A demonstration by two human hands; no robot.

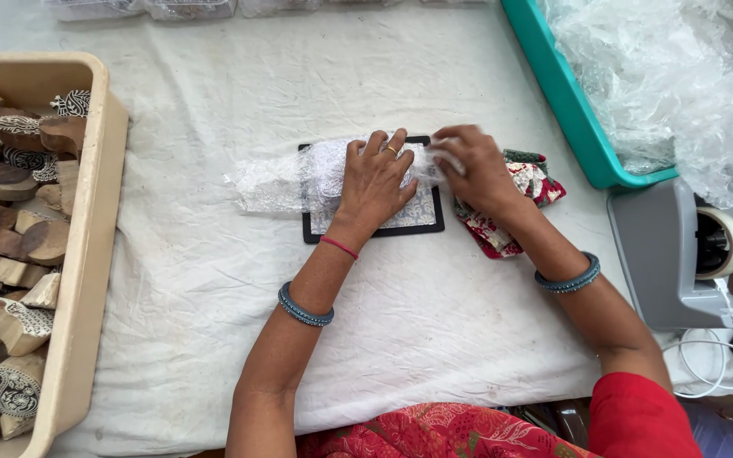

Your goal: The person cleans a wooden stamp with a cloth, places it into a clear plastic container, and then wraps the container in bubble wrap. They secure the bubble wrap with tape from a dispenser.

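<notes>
Wrapping: the person is folding a sheet of bubble wrap [299,178] over a flat square tile [422,216] with a black border and a pale patterned face, lying at the centre of the cloth-covered counter [434,314].
Left hand: the left hand [375,182] is lying flat, fingers [396,144] spread and pointing to 12 o'clock, pressing the wrap down onto the tile rather than gripping it.
Right hand: the right hand [477,170], at 3 o'clock of the left, is pinching the wrap's edge between closed fingers and pulling it across the tile's upper right corner.
Loose end: the wrap's free tail is trailing off toward 9 o'clock, past the tile's left edge.
Nearby: a folded red floral cloth [536,191] is sitting partly under the right wrist; a beige tub [86,254] of carved wooden blocks is standing at 9 o'clock; a teal tray [570,110] of more plastic wrap at 1 o'clock; a grey tape dispenser [680,254] at 3 o'clock.
Risk: I judge the thin wrap could be tearing or slipping from the pinch if pulled too hard, and the tile could be sliding on the cloth if the flat palm eases off.
</notes>
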